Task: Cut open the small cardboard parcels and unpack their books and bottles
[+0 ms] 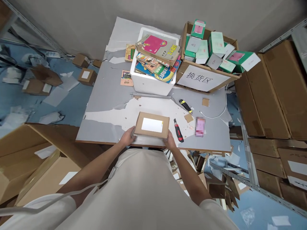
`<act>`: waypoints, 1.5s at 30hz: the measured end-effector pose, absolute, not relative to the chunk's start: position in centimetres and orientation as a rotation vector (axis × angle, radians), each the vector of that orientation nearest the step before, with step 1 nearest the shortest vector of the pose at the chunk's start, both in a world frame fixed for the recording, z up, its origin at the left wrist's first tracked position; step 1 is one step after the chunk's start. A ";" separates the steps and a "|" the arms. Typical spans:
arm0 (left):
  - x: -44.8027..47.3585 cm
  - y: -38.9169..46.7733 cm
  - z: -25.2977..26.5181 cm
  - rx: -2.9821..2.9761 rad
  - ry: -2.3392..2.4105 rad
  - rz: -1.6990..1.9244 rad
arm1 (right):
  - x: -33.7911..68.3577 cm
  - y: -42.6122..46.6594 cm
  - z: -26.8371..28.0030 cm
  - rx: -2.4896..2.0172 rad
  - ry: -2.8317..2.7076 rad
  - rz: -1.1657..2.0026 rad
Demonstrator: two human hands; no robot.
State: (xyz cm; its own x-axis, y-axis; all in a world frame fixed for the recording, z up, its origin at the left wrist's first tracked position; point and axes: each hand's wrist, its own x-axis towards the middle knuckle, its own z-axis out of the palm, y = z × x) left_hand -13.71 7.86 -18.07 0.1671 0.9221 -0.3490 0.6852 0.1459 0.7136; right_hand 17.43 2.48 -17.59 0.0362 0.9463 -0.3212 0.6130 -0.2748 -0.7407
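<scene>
Between my two hands is a small closed cardboard box (138, 125) with a white label on its top, at the front edge of the table (96, 127). My left hand (128, 137) grips its left front corner, and my right hand (170, 140) grips the right one. The fingers are partly hidden by the box's sides. Just right of my right hand lies a red and black box cutter (178, 131). Farther back lies a yellow and black box cutter (185, 106). A small pink item (200, 127), blurred out, is to the right of the red cutter.
A white foam box (151, 84) piled with books (159, 48) stands at the back. Beside it, a carton (203, 75) holds several green and white boxes. A white cable (216, 117) curls on the right. Large open cartons (55, 140) stand at left; shelves with boxes (275, 95) at right.
</scene>
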 end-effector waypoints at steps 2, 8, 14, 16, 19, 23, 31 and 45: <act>-13.2 7.3 -18.7 1.557 1.501 0.356 | 16.9 2.4 -18.1 -1.923 -1.510 1.189; -13.2 7.8 -18.0 1.504 1.449 0.507 | 17.1 3.1 -16.3 -1.934 -1.517 1.269; -12.8 11.0 -13.6 1.730 1.688 0.441 | 17.3 6.7 -12.7 -1.934 -1.699 1.011; -12.0 12.3 -12.7 1.754 1.748 0.389 | 17.2 8.3 -12.5 -1.967 -1.647 1.054; -11.1 14.0 -12.5 1.742 1.810 0.301 | 18.0 9.6 -13.2 -1.970 -1.571 1.136; -11.0 14.9 -12.8 1.704 1.832 0.250 | 20.5 8.6 -15.2 -2.300 -1.394 0.850; -11.7 11.0 -12.8 2.109 1.540 0.586 | 23.5 6.3 -16.5 -2.471 -1.307 0.809; -10.4 10.4 -15.4 2.592 1.110 0.625 | 10.7 15.4 -4.1 -1.421 -3.016 0.745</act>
